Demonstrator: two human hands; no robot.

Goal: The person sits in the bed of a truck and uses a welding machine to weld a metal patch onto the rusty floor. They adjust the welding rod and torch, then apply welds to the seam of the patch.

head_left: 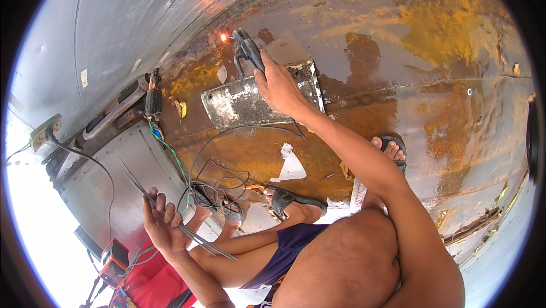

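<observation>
My right hand (276, 86) grips a dark electrode holder (248, 52), its tip at an orange glow (223, 37) by the seam where the rusty metal floor (369, 109) meets the grey wall (91, 24). Beneath that hand lies a worn, white-stained metal plate (227, 103), with a cable (227, 132) looping past it. My left hand (163, 223) is closed around several thin grey rods (136, 180), held low at the left.
Another person's sandaled feet (232, 210) are beside my own (290, 203). A black-handled tool (153, 100) leans on the wall near a power socket strip (44, 132). A red machine (114, 259), tangled wires and a metal panel (136, 160) occupy the lower left.
</observation>
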